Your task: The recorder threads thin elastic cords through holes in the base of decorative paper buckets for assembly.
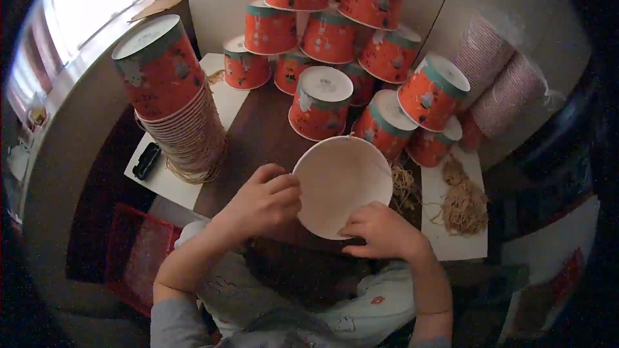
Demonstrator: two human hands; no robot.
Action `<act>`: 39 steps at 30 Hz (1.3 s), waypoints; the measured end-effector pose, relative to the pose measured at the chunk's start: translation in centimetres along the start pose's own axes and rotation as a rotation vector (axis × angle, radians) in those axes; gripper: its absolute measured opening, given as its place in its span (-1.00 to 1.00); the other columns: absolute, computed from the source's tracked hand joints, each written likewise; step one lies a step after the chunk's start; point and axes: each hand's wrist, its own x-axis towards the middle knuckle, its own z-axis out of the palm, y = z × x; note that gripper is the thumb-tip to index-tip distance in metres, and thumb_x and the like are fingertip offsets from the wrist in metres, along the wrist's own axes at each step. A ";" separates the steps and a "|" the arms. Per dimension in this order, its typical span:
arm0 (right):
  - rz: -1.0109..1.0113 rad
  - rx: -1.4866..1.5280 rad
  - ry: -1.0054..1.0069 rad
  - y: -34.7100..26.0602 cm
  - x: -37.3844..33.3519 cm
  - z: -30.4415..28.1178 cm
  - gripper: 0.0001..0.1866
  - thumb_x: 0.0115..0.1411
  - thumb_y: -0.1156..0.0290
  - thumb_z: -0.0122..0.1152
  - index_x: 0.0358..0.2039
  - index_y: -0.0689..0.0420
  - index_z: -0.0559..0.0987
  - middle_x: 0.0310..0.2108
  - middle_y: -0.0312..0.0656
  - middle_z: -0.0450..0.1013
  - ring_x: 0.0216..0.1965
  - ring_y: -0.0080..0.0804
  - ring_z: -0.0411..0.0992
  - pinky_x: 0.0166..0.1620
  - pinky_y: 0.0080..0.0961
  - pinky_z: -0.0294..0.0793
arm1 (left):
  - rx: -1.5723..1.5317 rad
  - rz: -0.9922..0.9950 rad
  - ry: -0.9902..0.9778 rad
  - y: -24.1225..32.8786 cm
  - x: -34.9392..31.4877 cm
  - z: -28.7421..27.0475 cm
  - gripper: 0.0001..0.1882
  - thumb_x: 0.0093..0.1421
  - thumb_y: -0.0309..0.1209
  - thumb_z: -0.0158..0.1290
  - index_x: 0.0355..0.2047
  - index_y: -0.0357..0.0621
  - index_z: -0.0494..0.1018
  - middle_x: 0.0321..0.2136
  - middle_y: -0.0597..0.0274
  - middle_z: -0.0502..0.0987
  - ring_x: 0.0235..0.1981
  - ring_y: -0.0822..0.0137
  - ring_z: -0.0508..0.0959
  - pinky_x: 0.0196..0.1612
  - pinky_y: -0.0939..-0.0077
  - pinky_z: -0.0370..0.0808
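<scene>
A white-lined paper bucket (pixel 342 183) is tilted with its open mouth toward me over the brown table. My right hand (pixel 383 231) grips its lower right rim, thumb and fingers at the edge. At the left rim, my left hand (pixel 267 198) is closed, its fingers curled together against the edge; what they pinch is hidden. A small bit of twine shows at the bucket's top rim. Just behind it, an orange paper bucket (pixel 317 113) with a green band stands upside down.
Several more orange buckets (pixel 271 29) are piled upside down at the back. A tall nested bucket stack (pixel 184 116) stands left, beside a black object (pixel 147 161). Tangled twine (pixel 464 206) lies on the right white board. Plastic-wrapped stacks (pixel 509 90) lean behind; a red crate (pixel 138 251) sits lower left.
</scene>
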 end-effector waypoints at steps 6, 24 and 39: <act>-0.003 -0.006 0.095 0.2 0.0 0.8 -0.83 -0.15 0.40 0.15 -0.46 0.10 0.52 -0.52 -0.22 0.39 -0.46 -0.27 0.37 -0.31 -0.40 0.37 | -0.130 -0.067 -0.025 -1.6 -0.2 1.0 -0.79 -0.22 -0.40 -0.02 -0.48 -0.10 0.41 -0.34 0.31 0.41 -0.14 0.34 0.37 -0.06 0.29 0.23; 0.371 0.253 0.328 0.7 1.5 2.4 -0.82 -0.04 0.35 0.09 -0.41 0.13 0.53 -0.48 -0.13 0.39 -0.44 -0.22 0.39 -0.36 -0.40 0.39 | -0.465 -0.556 0.033 2.9 0.1 5.4 -0.79 -0.13 -0.27 0.10 -0.48 -0.08 0.43 -0.53 0.18 0.46 -0.46 0.15 0.47 -0.44 0.31 0.41; 0.432 0.293 0.399 0.0 2.0 2.9 -0.75 -0.10 0.42 0.19 -0.33 0.14 0.51 -0.48 -0.16 0.43 -0.45 -0.37 0.42 -0.37 -0.51 0.42 | -0.795 -0.410 0.003 1.8 0.3 4.8 -0.86 -0.09 -0.41 0.04 -0.47 -0.14 0.44 -0.58 0.15 0.43 -0.48 0.17 0.43 -0.42 0.35 0.37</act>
